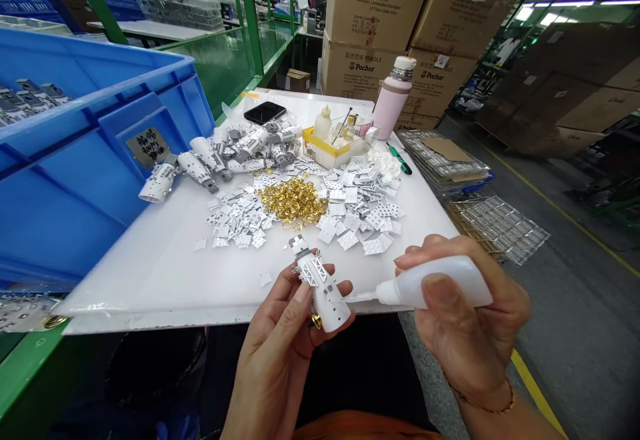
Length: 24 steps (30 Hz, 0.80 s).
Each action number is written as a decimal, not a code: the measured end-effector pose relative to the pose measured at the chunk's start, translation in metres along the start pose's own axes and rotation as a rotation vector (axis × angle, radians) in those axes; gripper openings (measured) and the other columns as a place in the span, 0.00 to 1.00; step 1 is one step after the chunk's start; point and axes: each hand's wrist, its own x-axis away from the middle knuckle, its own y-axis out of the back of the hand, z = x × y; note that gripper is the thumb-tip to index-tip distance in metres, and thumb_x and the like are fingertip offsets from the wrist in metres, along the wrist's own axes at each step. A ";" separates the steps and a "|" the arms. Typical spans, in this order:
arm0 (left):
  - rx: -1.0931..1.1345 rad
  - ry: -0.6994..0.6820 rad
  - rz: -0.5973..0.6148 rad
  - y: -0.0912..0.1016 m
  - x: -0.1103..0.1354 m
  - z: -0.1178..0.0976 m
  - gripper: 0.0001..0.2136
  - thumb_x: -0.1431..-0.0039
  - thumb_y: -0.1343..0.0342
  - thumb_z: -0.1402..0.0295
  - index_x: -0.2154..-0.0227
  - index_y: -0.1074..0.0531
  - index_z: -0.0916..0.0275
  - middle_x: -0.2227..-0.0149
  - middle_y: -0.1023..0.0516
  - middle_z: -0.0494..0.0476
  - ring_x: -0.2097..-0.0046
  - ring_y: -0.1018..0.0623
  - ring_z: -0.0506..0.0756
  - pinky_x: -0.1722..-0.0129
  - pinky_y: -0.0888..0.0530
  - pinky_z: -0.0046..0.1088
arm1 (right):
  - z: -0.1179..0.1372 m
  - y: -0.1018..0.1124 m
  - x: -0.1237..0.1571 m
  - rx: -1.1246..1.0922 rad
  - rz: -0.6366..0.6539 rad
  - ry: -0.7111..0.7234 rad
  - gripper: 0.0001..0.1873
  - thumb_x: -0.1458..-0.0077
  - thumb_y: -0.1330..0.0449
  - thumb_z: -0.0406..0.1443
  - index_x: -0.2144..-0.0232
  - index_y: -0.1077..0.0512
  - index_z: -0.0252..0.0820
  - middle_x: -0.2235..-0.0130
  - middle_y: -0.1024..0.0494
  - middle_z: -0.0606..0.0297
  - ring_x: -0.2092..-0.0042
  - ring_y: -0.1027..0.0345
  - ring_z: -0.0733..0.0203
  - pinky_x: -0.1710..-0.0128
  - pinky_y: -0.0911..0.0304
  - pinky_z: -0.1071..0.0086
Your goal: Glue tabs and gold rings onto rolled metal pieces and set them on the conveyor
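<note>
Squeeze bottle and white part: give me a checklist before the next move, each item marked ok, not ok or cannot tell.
1. Left hand on the white tubular part: ok, fingers and thumb hold it.
2. Right hand on the white squeeze bottle: ok, fingers wrap around it.
3. Nozzle tip against the part: cannot tell, it is very close, but contact is unclear.
4. Silver lattice pieces on the part: cannot tell whether they are fully seated.
5. Gold jump rings: ok, heaped on the white board ahead of the hands.

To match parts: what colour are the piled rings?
Gold rings, clearest in the head view.
</note>
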 end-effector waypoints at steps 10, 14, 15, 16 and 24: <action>0.019 0.027 -0.067 -0.003 -0.003 0.001 0.13 0.39 0.46 0.67 0.52 0.29 0.64 0.48 0.25 0.64 0.50 0.24 0.66 0.60 0.19 0.37 | 0.003 0.004 0.003 -0.015 -0.061 0.018 0.09 0.42 0.41 0.40 0.69 0.25 0.42 0.74 0.30 0.64 0.72 0.38 0.60 0.76 0.42 0.66; 0.010 0.029 -0.071 -0.004 -0.003 0.001 0.14 0.39 0.45 0.67 0.51 0.29 0.64 0.48 0.25 0.64 0.49 0.24 0.68 0.60 0.19 0.37 | 0.005 0.007 0.005 -0.010 -0.031 0.018 0.07 0.43 0.40 0.38 0.67 0.24 0.41 0.73 0.29 0.65 0.71 0.38 0.62 0.76 0.43 0.68; 0.006 0.026 -0.068 -0.005 -0.002 0.001 0.14 0.39 0.45 0.67 0.51 0.29 0.63 0.48 0.25 0.63 0.49 0.24 0.68 0.60 0.19 0.37 | 0.005 0.007 0.006 0.001 -0.019 0.013 0.07 0.43 0.40 0.37 0.67 0.24 0.41 0.73 0.29 0.65 0.71 0.38 0.63 0.76 0.44 0.68; 0.002 0.024 -0.066 -0.005 -0.002 0.001 0.14 0.39 0.46 0.67 0.52 0.29 0.63 0.48 0.25 0.63 0.49 0.25 0.68 0.60 0.19 0.38 | 0.005 0.007 0.006 0.012 -0.011 0.014 0.07 0.43 0.41 0.37 0.67 0.24 0.41 0.73 0.29 0.65 0.72 0.38 0.63 0.77 0.45 0.68; -0.008 0.025 -0.045 -0.004 0.000 0.001 0.12 0.39 0.46 0.66 0.53 0.28 0.61 0.47 0.25 0.61 0.48 0.25 0.68 0.59 0.20 0.37 | 0.005 0.008 0.007 0.053 0.015 0.022 0.06 0.43 0.41 0.36 0.65 0.24 0.42 0.72 0.28 0.63 0.71 0.38 0.61 0.76 0.43 0.67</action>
